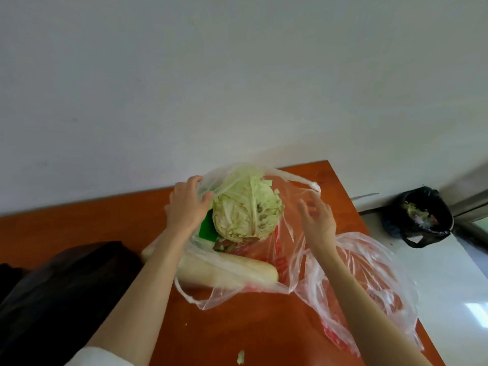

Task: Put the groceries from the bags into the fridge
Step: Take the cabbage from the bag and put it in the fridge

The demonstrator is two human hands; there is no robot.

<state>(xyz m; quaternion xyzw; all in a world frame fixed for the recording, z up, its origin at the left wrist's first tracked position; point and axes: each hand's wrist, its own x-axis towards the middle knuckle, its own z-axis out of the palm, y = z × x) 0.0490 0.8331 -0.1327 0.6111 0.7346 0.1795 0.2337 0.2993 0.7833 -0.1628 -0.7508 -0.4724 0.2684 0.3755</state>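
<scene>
We find an orange-brown wooden table (237, 326) set against a pale wall, its right edge beside a white floor. On it lies a clear plastic bag (264, 276) with red print, holding a cabbage (247, 211), a long white radish (224, 269) lying flat and a green item (not identifiable). A second clear bag (377, 291) lies crumpled just right of the first, touching it. A dark object (66, 281) sits at the left. We note a small leaf scrap (240, 357) on the near surface.
</scene>
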